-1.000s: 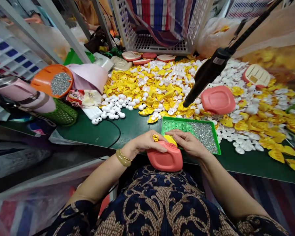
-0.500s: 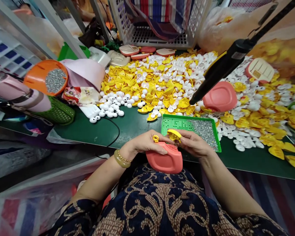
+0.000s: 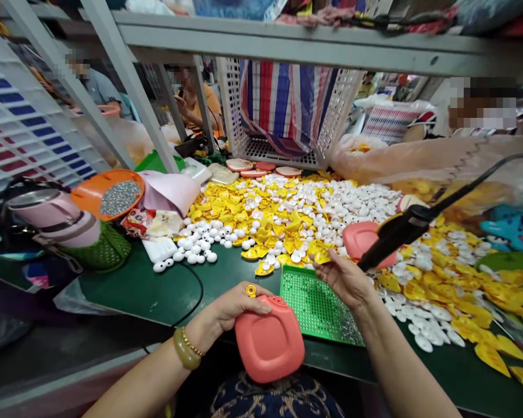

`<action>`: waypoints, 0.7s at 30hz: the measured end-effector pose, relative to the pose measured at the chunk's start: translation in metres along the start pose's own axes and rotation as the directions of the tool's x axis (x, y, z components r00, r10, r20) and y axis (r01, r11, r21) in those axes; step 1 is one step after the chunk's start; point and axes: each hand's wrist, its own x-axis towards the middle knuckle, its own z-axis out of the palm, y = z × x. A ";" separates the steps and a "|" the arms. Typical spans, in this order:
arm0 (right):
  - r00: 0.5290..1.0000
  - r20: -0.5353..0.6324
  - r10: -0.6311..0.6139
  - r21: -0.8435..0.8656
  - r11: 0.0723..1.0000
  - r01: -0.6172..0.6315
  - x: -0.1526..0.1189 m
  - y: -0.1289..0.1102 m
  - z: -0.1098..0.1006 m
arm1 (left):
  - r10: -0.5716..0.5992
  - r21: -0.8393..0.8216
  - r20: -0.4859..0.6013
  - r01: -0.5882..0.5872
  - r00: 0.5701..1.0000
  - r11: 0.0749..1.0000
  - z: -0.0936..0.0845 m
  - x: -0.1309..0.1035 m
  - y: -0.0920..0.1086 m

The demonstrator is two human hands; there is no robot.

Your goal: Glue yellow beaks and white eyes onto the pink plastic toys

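My left hand (image 3: 239,307) grips a coral-red rounded plastic casing (image 3: 270,342), thumb on its upper edge, where several small holes show. A yellow round-topped ring (image 3: 251,290) is on a finger of this hand. My right hand (image 3: 344,276) reaches over the green perforated tray (image 3: 303,302), fingertips closed at a curved yellow plastic piece (image 3: 320,252) by the front of the pile. Small metal screws (image 3: 351,328) lie in the tray's right part, half hidden by my right forearm. Just right of that hand hangs a black electric screwdriver (image 3: 392,238).
Yellow pieces and white round parts (image 3: 357,200) are heaped across the green table (image 3: 143,296). Another coral casing (image 3: 359,238) lies on them. At left stand a pink flask (image 3: 65,223) and an orange bowl (image 3: 87,188) of screws. A white crate (image 3: 283,159) stands behind; a grey bar (image 3: 287,38) crosses above.
My right hand has moved forward from beside the casing to the pile. My left hand has shifted slightly left with the casing, which now shows its broad face. The view has tilted up.
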 end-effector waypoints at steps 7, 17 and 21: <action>0.782 -0.400 -0.479 0.148 0.808 0.570 0.065 -0.060 0.011 | 0.035 -0.114 -0.019 -0.037 0.999 0.993 -0.025 -0.024 0.026; 0.739 -0.152 -0.657 -0.800 0.521 0.298 0.182 -0.092 0.050 | 0.000 -0.421 -0.023 -0.009 1.000 0.907 -0.076 -0.010 0.017; 0.846 -0.054 -0.530 -0.939 0.314 0.137 0.222 -0.084 0.071 | 0.006 -0.485 -0.058 -0.034 0.998 0.874 -0.103 0.002 0.008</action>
